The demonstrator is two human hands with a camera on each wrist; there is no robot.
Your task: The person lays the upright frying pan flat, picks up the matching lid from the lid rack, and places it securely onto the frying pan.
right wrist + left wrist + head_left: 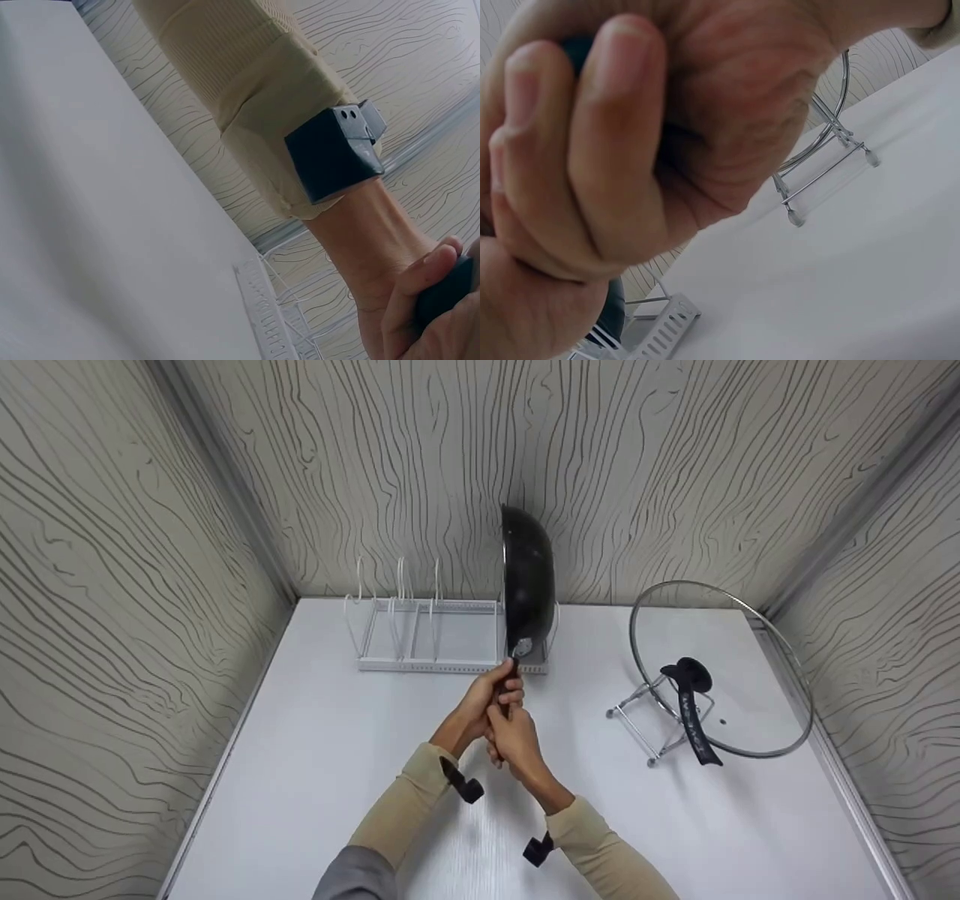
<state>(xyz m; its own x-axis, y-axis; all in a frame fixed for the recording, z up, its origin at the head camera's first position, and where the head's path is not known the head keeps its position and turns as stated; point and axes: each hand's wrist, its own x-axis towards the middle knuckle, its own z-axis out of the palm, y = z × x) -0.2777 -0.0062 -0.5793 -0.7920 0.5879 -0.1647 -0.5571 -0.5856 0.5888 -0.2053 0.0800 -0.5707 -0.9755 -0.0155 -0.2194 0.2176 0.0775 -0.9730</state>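
A black wok (529, 574) stands on edge at the right end of a white wire rack (457, 666), its round underside facing right. Both hands grip its dark handle, which points toward the front. My left hand (480, 701) holds the part nearer the pan, thumb along the top. Just below it, my right hand (516, 739) wraps the handle's end. Curled fingers (619, 142) fill much of the left wrist view and hide most of the handle. In the right wrist view a dark piece of the handle (444, 294) shows between the hands.
To the right, a large glass lid (806, 690) with a metal rim and black handle (694, 712) leans on a small wire stand (636, 731). The rack's white dividers (433, 619) rise left of the wok. Patterned walls (405, 457) enclose the white table (322, 750).
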